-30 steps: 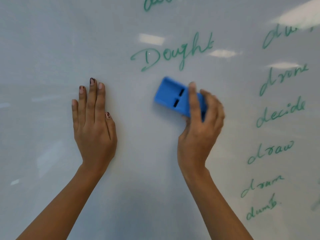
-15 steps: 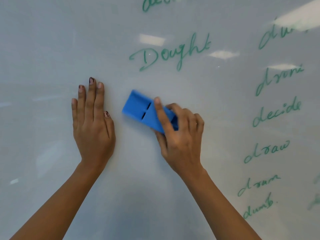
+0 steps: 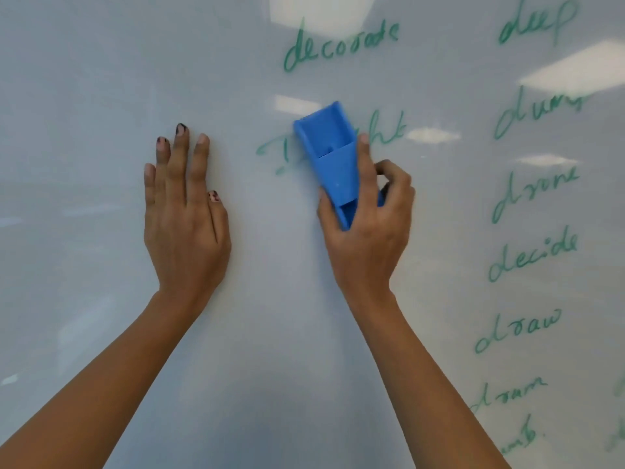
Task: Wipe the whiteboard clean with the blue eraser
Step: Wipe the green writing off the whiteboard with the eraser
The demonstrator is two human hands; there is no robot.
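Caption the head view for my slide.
Right hand holds blue plastic eraser over green handwriting on the whiteboard; left hand rests flat.

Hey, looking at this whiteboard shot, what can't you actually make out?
All in the head view:
- The green word behind the blue eraser: its middle letters are covered by the eraser and the right hand.
- The eraser's wiping face, which is turned towards the whiteboard.
- The lowest green word: blurred, and its start is behind the right forearm.
- The green marks at the right edge, cut off by the frame.
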